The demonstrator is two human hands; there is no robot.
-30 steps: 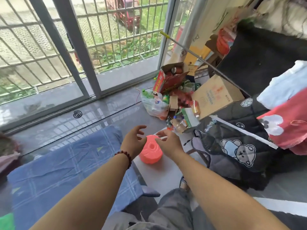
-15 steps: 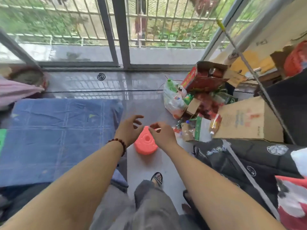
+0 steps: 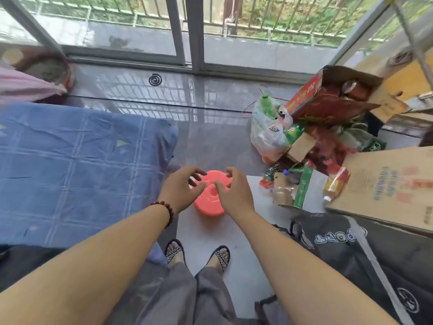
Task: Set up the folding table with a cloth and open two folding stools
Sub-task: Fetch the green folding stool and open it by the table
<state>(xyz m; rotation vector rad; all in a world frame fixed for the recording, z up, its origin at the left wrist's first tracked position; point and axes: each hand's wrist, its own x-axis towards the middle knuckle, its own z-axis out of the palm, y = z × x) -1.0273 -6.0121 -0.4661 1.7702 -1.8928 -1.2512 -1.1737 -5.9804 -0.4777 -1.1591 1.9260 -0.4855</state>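
Note:
A coral-pink round folding stool (image 3: pixel 209 202) stands on the grey floor just ahead of my feet. My left hand (image 3: pixel 181 187) hovers over its left edge with fingers spread and loosely bent. My right hand (image 3: pixel 230 190) hovers over its right edge the same way. Neither hand visibly grips the stool. To the left, the table is covered by a blue checked cloth (image 3: pixel 77 167) that hangs over its right edge.
A heap of rubbish, a white plastic bag (image 3: pixel 269 134) and cardboard boxes (image 3: pixel 384 184) fills the right side. A dark printed quilt (image 3: pixel 351 254) lies at lower right. Sliding glass doors (image 3: pixel 189 31) run along the far side. A pink bundle (image 3: pixel 21 83) sits far left.
The view has tilted down and my feet now show. Both hands stay spread over the pink stool, a little closer to its top.

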